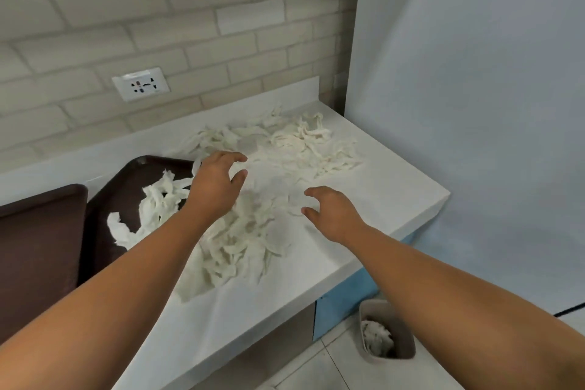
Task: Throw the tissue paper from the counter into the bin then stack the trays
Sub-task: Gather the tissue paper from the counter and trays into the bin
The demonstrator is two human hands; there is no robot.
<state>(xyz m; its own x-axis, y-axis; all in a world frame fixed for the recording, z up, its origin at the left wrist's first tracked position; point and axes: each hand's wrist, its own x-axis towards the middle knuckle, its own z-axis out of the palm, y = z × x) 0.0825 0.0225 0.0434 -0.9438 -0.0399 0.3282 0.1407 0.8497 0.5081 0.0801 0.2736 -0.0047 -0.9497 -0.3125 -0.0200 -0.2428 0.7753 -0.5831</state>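
Torn white tissue paper lies scattered over the white counter point(380, 196): one heap near the front point(240, 250), another spread at the back right point(304, 142). More tissue point(155, 203) lies in a dark brown tray point(104, 215); a second brown tray point(38, 247) sits to its left. My left hand point(215, 187) hovers over the counter between the heaps, fingers loosely curved, holding nothing. My right hand point(329, 212) reaches in beside it, fingers spread, empty. A small beige bin point(402, 348) stands on the floor to the right below the counter, with tissue inside.
A brick wall with a white power socket point(141, 84) backs the counter. A pale blue-grey wall closes the right side. Blue cabinet front point(345, 298) lies under the counter edge. A black cable point(569, 310) runs along the floor at the right.
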